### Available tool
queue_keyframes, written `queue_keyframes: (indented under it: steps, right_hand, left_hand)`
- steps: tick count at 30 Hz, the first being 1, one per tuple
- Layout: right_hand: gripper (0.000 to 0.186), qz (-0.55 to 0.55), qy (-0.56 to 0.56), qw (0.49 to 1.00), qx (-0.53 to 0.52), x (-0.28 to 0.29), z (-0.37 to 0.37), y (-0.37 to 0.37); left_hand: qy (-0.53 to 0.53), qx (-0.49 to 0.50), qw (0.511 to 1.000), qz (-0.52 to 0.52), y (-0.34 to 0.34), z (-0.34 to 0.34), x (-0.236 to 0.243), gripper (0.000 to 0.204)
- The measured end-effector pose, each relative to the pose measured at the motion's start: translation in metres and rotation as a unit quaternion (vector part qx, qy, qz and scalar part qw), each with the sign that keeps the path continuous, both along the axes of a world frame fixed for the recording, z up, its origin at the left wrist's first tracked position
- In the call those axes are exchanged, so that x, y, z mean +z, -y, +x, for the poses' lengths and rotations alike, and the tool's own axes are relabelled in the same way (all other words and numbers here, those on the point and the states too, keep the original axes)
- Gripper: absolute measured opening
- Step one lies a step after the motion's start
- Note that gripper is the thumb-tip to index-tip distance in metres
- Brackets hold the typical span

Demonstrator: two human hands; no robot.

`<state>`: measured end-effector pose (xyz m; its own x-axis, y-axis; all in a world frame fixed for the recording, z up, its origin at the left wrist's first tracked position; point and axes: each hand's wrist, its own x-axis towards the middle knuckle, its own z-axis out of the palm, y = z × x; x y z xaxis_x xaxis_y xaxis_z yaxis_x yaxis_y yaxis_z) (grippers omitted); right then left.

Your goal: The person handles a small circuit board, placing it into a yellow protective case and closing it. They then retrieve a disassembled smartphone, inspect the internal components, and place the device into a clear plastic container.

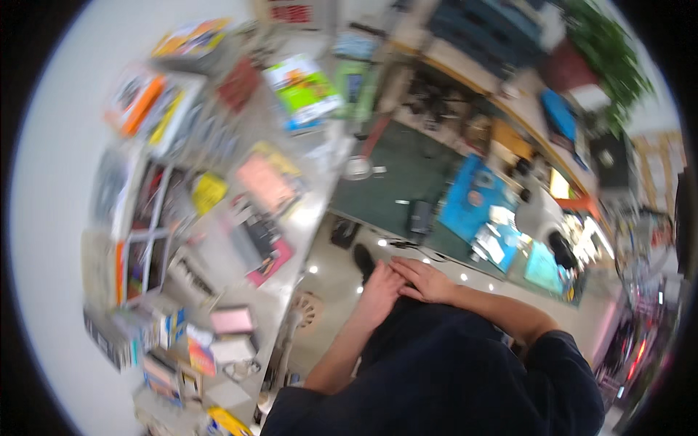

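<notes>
2 hands are laid together on the dark lap: the right hand [429, 280], fingers flat, is overlapped on the left hand [379, 287] at its 9 o'clock. Nothing is pinched. Packaged goods [218, 182] are racked at 10 o'clock, untouched.

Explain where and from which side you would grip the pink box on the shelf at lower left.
Grip the pink box by its two short ends, coming from the aisle side. It lies flat with its broad face showing and packed goods crowd it behind. Both hands rest together, holding nothing.
</notes>
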<state>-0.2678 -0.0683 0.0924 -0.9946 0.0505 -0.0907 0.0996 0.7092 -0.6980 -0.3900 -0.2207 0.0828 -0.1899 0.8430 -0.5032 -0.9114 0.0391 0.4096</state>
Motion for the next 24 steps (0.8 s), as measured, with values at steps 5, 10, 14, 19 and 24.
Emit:
queue_keyframes:
  steps: [5, 10, 14, 19, 24]
  right_hand:
    - [0.046, 0.039, 0.297, 0.938, -0.177, -0.016, 0.101, -0.025]
    - [0.042, -0.019, 0.280, 0.909, -0.307, -0.018, 0.155, -0.021]
    - [0.042, -0.083, 0.200, 0.897, -0.386, -0.027, 0.199, -0.021]
    - [0.039, -0.117, 0.184, 0.873, -0.436, -0.043, 0.272, -0.033]
    - [0.043, -0.187, 0.179, 0.848, -0.462, -0.059, 0.366, -0.062]
  left_hand:
    - [-0.016, -0.039, 0.991, 0.123, -0.032, -0.020, 0.138, 0.021]
    - [0.091, -0.340, 0.774, 0.527, -0.108, 0.017, 0.271, 0.014]
    - [0.236, -0.241, 0.768, 0.544, -0.122, 0.107, 0.282, 0.016]
    - [0.195, -0.416, 0.746, 0.482, -0.172, 0.154, 0.270, 0.020]
    - [-0.062, -0.208, 0.960, 0.176, -0.233, 0.271, 0.242, 0.046]
